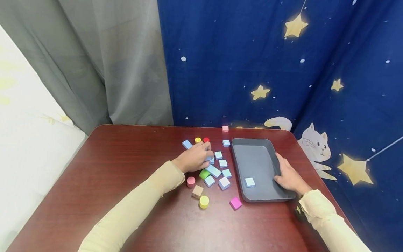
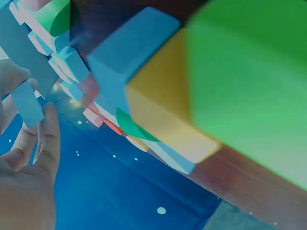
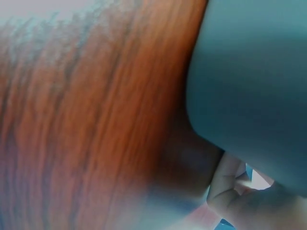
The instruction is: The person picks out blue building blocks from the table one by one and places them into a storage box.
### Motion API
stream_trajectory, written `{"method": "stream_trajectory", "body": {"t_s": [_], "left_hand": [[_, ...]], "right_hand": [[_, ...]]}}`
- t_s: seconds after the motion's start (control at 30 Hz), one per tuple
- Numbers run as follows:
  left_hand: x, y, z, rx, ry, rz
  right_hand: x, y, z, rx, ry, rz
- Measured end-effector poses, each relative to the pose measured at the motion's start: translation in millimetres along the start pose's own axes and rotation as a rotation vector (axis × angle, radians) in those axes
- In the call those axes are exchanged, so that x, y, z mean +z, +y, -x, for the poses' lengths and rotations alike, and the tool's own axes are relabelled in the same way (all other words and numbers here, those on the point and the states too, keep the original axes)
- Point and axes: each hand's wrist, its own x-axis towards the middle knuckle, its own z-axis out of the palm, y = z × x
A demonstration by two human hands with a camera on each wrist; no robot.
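Note:
Over the cluster of blocks, my left hand (image 1: pixel 196 157) pinches a small light blue block (image 2: pixel 28 104) between thumb and fingers; in the head view the hand mostly hides it. A long light blue block (image 1: pixel 213 170) and a green block (image 1: pixel 204 174) lie just below that hand. My right hand (image 1: pixel 289 176) grips the right wall of a dark grey tray (image 1: pixel 256 141), thumb over the rim on the inner side. One pale blue square block (image 1: pixel 250 182) lies inside the tray near its front left. From the right wrist, the tray's outer wall (image 3: pixel 249 96) fills much of the view.
Several light blue blocks stand between the left hand and the tray. Nearer the front are a pink cylinder (image 1: pixel 190 181), a wooden cube (image 1: pixel 197 191), a yellow cylinder (image 1: pixel 204 202) and a magenta block (image 1: pixel 235 203). A pink block (image 1: pixel 225 128) sits at the table's back edge.

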Motion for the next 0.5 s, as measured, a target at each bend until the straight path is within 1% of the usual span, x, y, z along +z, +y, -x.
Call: {"method": "stream_trajectory", "body": {"t_s": [0.07,0.13,0.3,0.4,0.5], "left_hand": [[0.8,1.2,-7.2,0.017,-0.009,-0.01],[1.2,3.4,-15.1,0.019,-0.026,-0.015],[1.0,14.2,-34.9,0.048,-0.05,0.001],[1.4,23.6,-46.5,0.101,-0.033,0.005],[2.4,34.7,-57.2,0.16,-0.011,-0.01]], "right_hand": [[-0.4,-1.2,1.1,0.005,0.001,0.001],[-0.5,-2.0,1.7,0.011,0.002,0.004],[2.1,2.4,1.2,0.0,0.022,0.0],[8.8,17.4,-1.7,-0.038,0.07,0.014],[16.3,36.0,-6.4,-0.068,0.091,0.028]]}}
